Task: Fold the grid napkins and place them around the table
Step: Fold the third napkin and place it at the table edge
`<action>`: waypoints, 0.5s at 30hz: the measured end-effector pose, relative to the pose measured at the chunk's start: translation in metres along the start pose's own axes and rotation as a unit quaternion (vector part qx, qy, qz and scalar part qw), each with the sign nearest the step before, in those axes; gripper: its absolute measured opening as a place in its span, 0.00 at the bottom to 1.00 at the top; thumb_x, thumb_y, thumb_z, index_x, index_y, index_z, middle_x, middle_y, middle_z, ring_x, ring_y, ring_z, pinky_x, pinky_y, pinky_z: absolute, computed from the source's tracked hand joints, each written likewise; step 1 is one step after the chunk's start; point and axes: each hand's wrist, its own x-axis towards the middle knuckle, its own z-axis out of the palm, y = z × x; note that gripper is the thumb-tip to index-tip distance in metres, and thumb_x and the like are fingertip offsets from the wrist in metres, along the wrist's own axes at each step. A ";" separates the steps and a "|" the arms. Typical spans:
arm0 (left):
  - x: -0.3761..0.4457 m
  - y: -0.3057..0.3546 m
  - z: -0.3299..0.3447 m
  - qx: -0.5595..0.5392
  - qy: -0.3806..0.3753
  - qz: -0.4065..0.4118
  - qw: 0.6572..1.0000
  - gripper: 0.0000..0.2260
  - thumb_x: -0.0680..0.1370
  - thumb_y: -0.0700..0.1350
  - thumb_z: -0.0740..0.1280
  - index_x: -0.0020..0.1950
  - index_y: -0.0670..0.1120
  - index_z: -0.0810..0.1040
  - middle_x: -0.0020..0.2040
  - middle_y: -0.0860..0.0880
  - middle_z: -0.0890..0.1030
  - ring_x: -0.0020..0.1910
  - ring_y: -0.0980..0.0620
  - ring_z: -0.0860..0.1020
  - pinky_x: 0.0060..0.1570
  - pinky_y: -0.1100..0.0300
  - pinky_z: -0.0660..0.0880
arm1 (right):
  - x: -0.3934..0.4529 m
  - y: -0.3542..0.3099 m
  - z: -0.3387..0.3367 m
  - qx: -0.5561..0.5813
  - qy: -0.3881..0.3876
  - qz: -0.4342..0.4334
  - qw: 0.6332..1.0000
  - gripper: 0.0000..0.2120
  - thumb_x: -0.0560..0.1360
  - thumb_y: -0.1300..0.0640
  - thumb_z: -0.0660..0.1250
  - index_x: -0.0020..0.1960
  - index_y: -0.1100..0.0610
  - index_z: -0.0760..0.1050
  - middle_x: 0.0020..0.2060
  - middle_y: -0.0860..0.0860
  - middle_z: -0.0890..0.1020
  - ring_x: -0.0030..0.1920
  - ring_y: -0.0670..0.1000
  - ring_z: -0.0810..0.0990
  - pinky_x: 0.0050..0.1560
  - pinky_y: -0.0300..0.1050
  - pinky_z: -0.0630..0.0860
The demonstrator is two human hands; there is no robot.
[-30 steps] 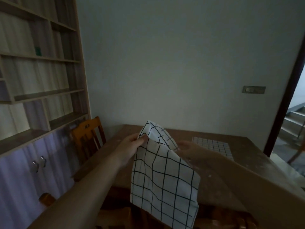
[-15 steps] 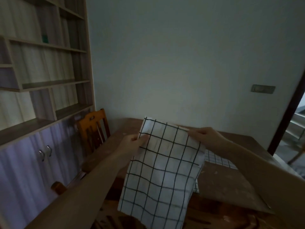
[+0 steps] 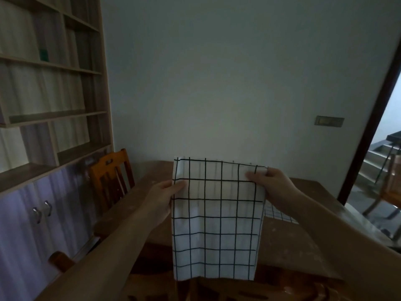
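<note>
head | left hand (image 3: 161, 197) pinches left edge of grid napkin (image 3: 217, 224) | right hand (image 3: 274, 187) pinches its top right corner | napkin hangs flat above table (image 3: 293, 242) | second napkin (image 3: 276, 212) lies on table behind

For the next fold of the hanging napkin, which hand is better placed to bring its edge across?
Probably the right hand. It pinches the grid napkin at the top corner, while the left hand grips lower on the side edge and can stay as anchor.
</note>
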 end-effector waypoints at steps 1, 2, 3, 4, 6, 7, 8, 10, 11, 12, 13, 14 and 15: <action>0.000 0.000 0.002 -0.011 -0.002 0.001 1.000 0.06 0.78 0.38 0.67 0.51 0.38 0.82 0.46 0.43 0.86 0.44 0.48 0.86 0.39 0.58 0.82 | -0.001 -0.001 0.000 0.010 0.011 -0.002 1.000 0.10 0.74 0.57 0.71 0.48 0.65 0.81 0.44 0.62 0.85 0.45 0.60 0.85 0.50 0.56 0.81; 0.001 0.000 0.003 -0.017 -0.004 0.002 1.000 0.05 0.78 0.38 0.67 0.50 0.38 0.82 0.45 0.42 0.86 0.44 0.48 0.86 0.38 0.58 0.82 | -0.002 -0.003 -0.001 0.015 0.021 -0.005 1.000 0.11 0.74 0.56 0.71 0.48 0.65 0.81 0.43 0.62 0.85 0.44 0.61 0.84 0.50 0.57 0.81; 0.001 0.000 0.004 -0.025 -0.005 0.002 1.000 0.05 0.78 0.38 0.67 0.50 0.38 0.82 0.46 0.42 0.86 0.45 0.47 0.85 0.40 0.56 0.82 | -0.003 -0.005 -0.001 0.014 0.028 -0.011 0.999 0.12 0.75 0.56 0.70 0.48 0.66 0.81 0.42 0.61 0.84 0.43 0.60 0.83 0.49 0.57 0.80; 0.001 0.001 0.006 -0.031 -0.005 -0.001 0.999 0.05 0.78 0.38 0.68 0.50 0.38 0.82 0.47 0.41 0.86 0.46 0.46 0.85 0.44 0.54 0.82 | -0.004 -0.006 -0.002 0.011 0.032 -0.016 0.999 0.12 0.76 0.55 0.69 0.47 0.65 0.81 0.40 0.60 0.83 0.42 0.60 0.83 0.49 0.58 0.79; 0.002 0.001 0.007 -0.054 0.000 -0.006 0.999 0.07 0.78 0.41 0.68 0.51 0.38 0.83 0.51 0.40 0.85 0.51 0.44 0.84 0.52 0.49 0.81 | -0.007 -0.010 -0.004 0.009 0.035 -0.019 0.999 0.12 0.77 0.54 0.68 0.46 0.64 0.81 0.39 0.61 0.83 0.42 0.60 0.82 0.51 0.61 0.79; 0.003 0.001 0.008 -0.065 0.005 -0.012 0.998 0.08 0.78 0.42 0.69 0.53 0.39 0.83 0.52 0.40 0.85 0.53 0.43 0.83 0.56 0.46 0.79 | -0.008 -0.011 -0.005 0.007 0.037 -0.017 0.999 0.12 0.77 0.54 0.67 0.45 0.63 0.81 0.39 0.61 0.83 0.42 0.61 0.82 0.52 0.62 0.78; 0.003 0.001 0.008 -0.069 0.009 -0.018 0.997 0.10 0.78 0.44 0.69 0.54 0.40 0.83 0.54 0.41 0.85 0.55 0.43 0.82 0.59 0.44 0.77 | -0.009 -0.013 -0.005 0.005 0.041 -0.014 0.999 0.12 0.77 0.54 0.67 0.45 0.63 0.80 0.40 0.62 0.82 0.43 0.61 0.82 0.53 0.63 0.78; 0.005 0.001 0.007 -0.070 0.012 -0.019 0.997 0.10 0.78 0.46 0.69 0.55 0.42 0.83 0.55 0.41 0.84 0.57 0.43 0.81 0.63 0.43 0.74 | -0.011 -0.015 -0.006 0.007 0.042 -0.009 0.999 0.13 0.78 0.54 0.65 0.47 0.65 0.80 0.43 0.64 0.83 0.45 0.63 0.82 0.55 0.64 0.78; 0.005 0.001 0.006 -0.070 0.013 -0.018 0.997 0.08 0.78 0.45 0.69 0.53 0.42 0.83 0.54 0.42 0.84 0.56 0.44 0.81 0.63 0.44 0.74 | -0.011 -0.017 -0.006 0.010 0.041 -0.005 0.999 0.13 0.79 0.55 0.64 0.49 0.66 0.79 0.46 0.65 0.83 0.47 0.64 0.82 0.55 0.65 0.78; 0.004 0.002 0.007 -0.072 0.014 -0.015 0.997 0.07 0.78 0.45 0.69 0.50 0.43 0.84 0.52 0.42 0.85 0.55 0.44 0.81 0.61 0.45 0.75 | -0.011 -0.018 -0.006 0.011 0.041 -0.002 0.999 0.14 0.79 0.55 0.64 0.51 0.66 0.79 0.48 0.66 0.83 0.49 0.66 0.82 0.56 0.65 0.78; 0.003 0.003 0.006 -0.074 0.016 -0.012 0.997 0.06 0.77 0.44 0.69 0.49 0.43 0.84 0.49 0.44 0.86 0.54 0.44 0.82 0.59 0.46 0.76 | -0.012 -0.020 -0.006 0.012 0.040 0.000 0.999 0.14 0.79 0.55 0.64 0.52 0.67 0.79 0.50 0.67 0.82 0.51 0.67 0.82 0.56 0.65 0.78; 0.001 0.004 0.007 -0.072 0.016 -0.008 0.997 0.05 0.77 0.43 0.69 0.49 0.43 0.83 0.45 0.46 0.87 0.52 0.45 0.82 0.56 0.48 0.77 | -0.013 -0.021 -0.006 0.013 0.039 0.003 0.999 0.14 0.79 0.55 0.63 0.52 0.67 0.79 0.50 0.67 0.82 0.50 0.66 0.82 0.56 0.64 0.78; 0.000 0.005 0.007 -0.069 0.014 -0.004 0.998 0.05 0.77 0.43 0.69 0.49 0.43 0.82 0.42 0.48 0.87 0.50 0.46 0.82 0.54 0.50 0.77 | -0.014 -0.023 -0.005 0.013 0.037 0.003 0.999 0.14 0.79 0.56 0.63 0.52 0.67 0.79 0.49 0.66 0.83 0.49 0.64 0.83 0.55 0.62 0.79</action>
